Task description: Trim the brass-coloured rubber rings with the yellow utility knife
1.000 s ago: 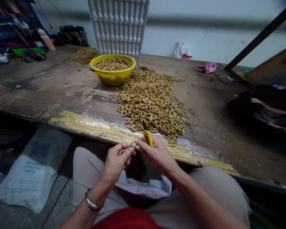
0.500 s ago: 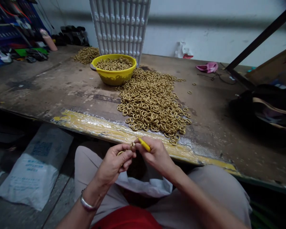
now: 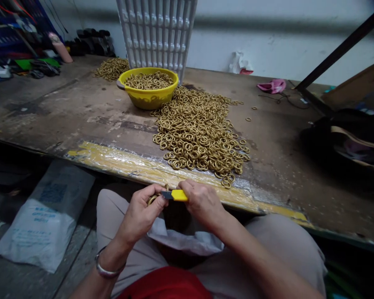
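Note:
My left hand (image 3: 143,209) is closed on brass-coloured rings (image 3: 152,199), one standing up between thumb and forefinger and others lower in the fingers. In my right hand (image 3: 203,203) is a yellow-handled utility knife (image 3: 178,195), its dark blade pointing left and reaching the upright ring. Whether the blade touches the metal is too small to tell. Both hands are just in front of the table edge, above my lap. Beyond them a large heap of brass-coloured rings (image 3: 199,128) spreads over the table.
A yellow basin (image 3: 149,99) full of rings stands behind the heap, before a grey ribbed panel (image 3: 157,35). A smaller ring pile (image 3: 111,69) lies back left. At the right are a black bag (image 3: 345,141) and a pink cloth (image 3: 271,86). A white sack (image 3: 46,220) rests on the floor.
The knife has swung from pointing up and away to lying level, its blade now against or close by the ring. My left hand has shifted slightly left and the right fingers wrap the handle.

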Demonstrator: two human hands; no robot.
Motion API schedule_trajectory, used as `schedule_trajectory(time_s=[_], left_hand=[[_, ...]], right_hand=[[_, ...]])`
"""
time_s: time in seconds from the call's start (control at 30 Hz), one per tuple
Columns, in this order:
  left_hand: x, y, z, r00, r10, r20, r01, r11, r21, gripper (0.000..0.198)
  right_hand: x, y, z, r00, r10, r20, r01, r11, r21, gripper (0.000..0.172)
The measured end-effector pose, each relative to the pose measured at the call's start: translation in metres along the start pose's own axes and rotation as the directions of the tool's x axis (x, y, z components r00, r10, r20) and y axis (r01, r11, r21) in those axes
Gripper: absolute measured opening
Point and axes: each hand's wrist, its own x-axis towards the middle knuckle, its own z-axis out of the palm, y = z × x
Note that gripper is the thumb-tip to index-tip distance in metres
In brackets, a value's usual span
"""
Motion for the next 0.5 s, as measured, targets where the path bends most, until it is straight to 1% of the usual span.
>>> schedule_trajectory(time_s=[0.07,0.13,0.2,0.27,0.33,0.37,0.43,0.47,0.5], left_hand=[[-0.005,0.006,-0.001,0.999,0.035,-0.024,-0.033,0.997,0.075,0.021],[-0.013,0.016,0.0,0.996,0.085,-0.011,-0.083,0.989,0.123,0.019],[-0.022,0.025,0.006,0.987,0.148,0.068,-0.156,0.977,0.144,0.019],[-0.026,0.025,0.015,0.971,0.188,0.145,-0.211,0.963,0.168,0.019],[-0.024,0.012,0.027,0.976,0.164,0.144,-0.195,0.952,0.238,0.018],[-0.022,0.002,0.033,0.984,0.135,0.118,-0.164,0.944,0.285,0.015],[-0.017,-0.023,0.043,0.99,0.065,0.126,-0.105,0.934,0.34,0.006],[-0.016,-0.036,0.047,0.988,0.034,0.153,-0.09,0.925,0.37,0.01],[-0.015,-0.047,0.049,0.984,0.017,0.177,-0.089,0.91,0.406,0.025]], right_hand=[[0.002,0.001,0.0,1.0,0.018,-0.01,-0.018,1.0,-0.021,0.016],[0.006,0.007,-0.001,0.996,0.092,-0.015,-0.092,0.993,-0.068,0.019],[0.01,0.016,-0.004,0.981,0.19,-0.024,-0.192,0.974,-0.12,0.021],[0.015,0.025,-0.005,0.97,0.238,-0.054,-0.243,0.963,-0.115,0.018],[0.022,0.028,-0.004,0.97,0.224,-0.098,-0.23,0.972,-0.052,0.017],[0.026,0.027,-0.002,0.972,0.206,-0.115,-0.209,0.978,-0.022,0.018],[0.036,0.023,0.005,0.977,0.171,-0.129,-0.173,0.985,0.0,0.02],[0.042,0.021,0.009,0.979,0.159,-0.128,-0.162,0.987,-0.007,0.021],[0.047,0.019,0.013,0.981,0.152,-0.121,-0.156,0.988,-0.021,0.021]])
